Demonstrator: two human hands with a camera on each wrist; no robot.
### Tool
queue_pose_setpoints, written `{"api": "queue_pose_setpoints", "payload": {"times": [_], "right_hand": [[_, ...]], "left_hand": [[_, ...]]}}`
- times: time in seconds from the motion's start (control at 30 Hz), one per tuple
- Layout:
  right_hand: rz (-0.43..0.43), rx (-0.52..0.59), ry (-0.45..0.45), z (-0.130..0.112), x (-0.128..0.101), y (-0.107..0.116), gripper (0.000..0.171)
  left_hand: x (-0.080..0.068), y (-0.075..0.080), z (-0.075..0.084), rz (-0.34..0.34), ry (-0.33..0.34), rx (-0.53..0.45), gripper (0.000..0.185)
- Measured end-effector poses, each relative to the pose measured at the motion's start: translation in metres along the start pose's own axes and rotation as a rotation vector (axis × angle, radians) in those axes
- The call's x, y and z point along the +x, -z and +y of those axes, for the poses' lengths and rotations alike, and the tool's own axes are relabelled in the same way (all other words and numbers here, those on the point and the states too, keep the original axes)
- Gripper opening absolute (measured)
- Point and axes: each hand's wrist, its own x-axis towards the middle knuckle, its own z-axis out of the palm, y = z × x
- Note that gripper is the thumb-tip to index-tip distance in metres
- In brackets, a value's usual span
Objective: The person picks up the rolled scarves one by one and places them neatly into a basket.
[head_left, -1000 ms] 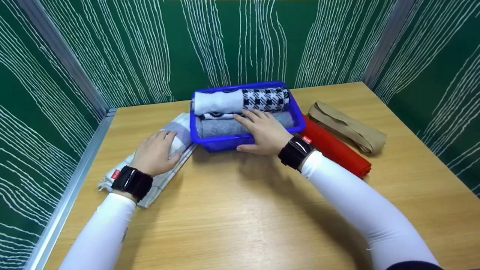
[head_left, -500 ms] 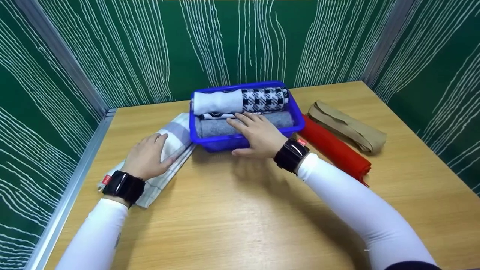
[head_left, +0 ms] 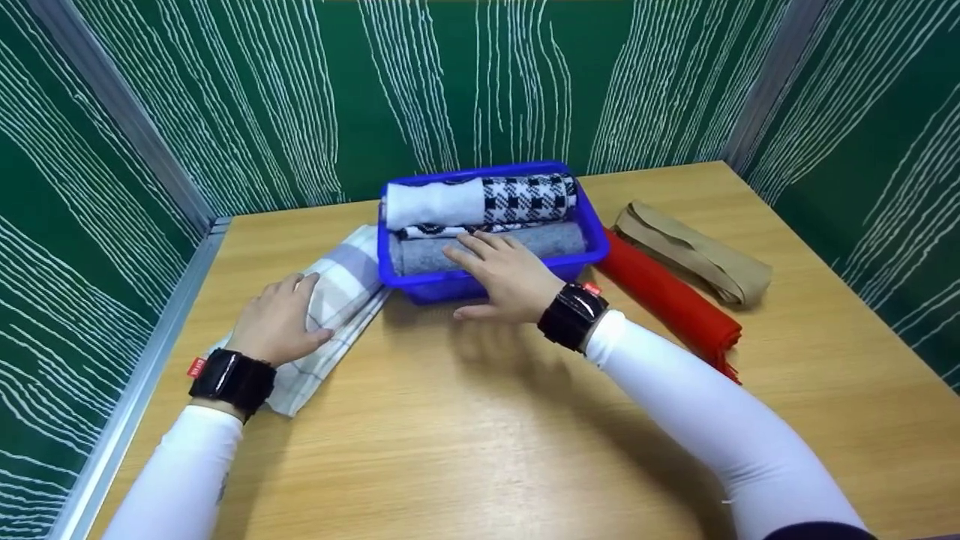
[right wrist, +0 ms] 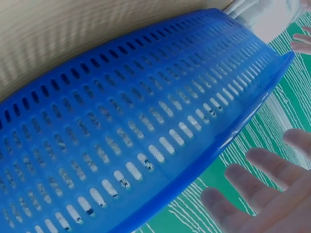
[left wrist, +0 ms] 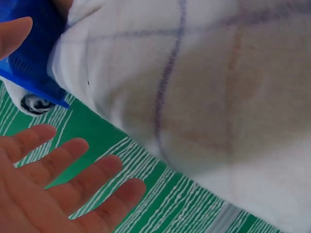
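Note:
My left hand [head_left: 274, 322] hovers over a folded white plaid scarf [head_left: 341, 292] lying left of a blue basket [head_left: 442, 289]. In the left wrist view its fingers [left wrist: 87, 174] are spread, apart from the cloth, with nothing between them. At the front edge of the basket, my right hand [head_left: 510, 277] hangs with loosely spread fingers and holds nothing. Inside the basket, a rolled white scarf with a black houndstooth half [head_left: 529, 199] lies at the back, and a grey rolled cloth [head_left: 427, 255] lies in front. The right wrist view shows the basket's slotted wall [right wrist: 121, 116] beside the fingers [right wrist: 248, 179].
Right of the basket, a red rolled cloth [head_left: 675, 300] lies slantwise, with a tan folded cloth [head_left: 694, 255] behind it. Green walls with white lines [head_left: 510, 82] enclose the wooden table [head_left: 465, 435] at the back and both sides.
Both hands have drifted left and slightly toward the person, the left one further. The basket and cloths keep their places, and nothing was picked up.

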Motion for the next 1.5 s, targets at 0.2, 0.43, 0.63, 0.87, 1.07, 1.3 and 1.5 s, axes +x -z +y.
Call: {"api": "queue_pose_setpoints", "payload": {"times": [0.2, 0.43, 0.63, 0.87, 1.07, 1.3, 1.5], "right_hand": [[-0.009, 0.001, 0.004, -0.005, 0.003, -0.003, 0.097], [-0.025, 0.004, 0.007, -0.01, 0.005, -0.008, 0.098], [-0.022, 0.004, 0.013, -0.013, 0.006, -0.009, 0.099], [-0.023, 0.005, 0.026, -0.018, 0.009, -0.009, 0.098], [-0.001, -0.003, 0.054, -0.023, 0.009, -0.012, 0.097], [-0.011, -0.013, 0.063, -0.027, 0.01, -0.017, 0.096], [-0.017, -0.005, 0.061, -0.029, 0.01, -0.02, 0.095]], "left_hand": [[-0.004, 0.004, -0.006, -0.036, 0.034, -0.028, 0.101], [-0.005, 0.004, -0.014, -0.083, 0.076, -0.058, 0.11], [-0.008, 0.001, -0.021, -0.105, 0.102, -0.067, 0.113], [-0.009, -0.005, -0.029, -0.124, 0.124, -0.067, 0.117], [-0.014, -0.007, -0.035, -0.142, 0.155, -0.058, 0.128], [-0.017, -0.01, -0.037, -0.178, 0.19, -0.061, 0.136], [-0.017, -0.014, -0.036, -0.198, 0.199, -0.066, 0.139]]}}
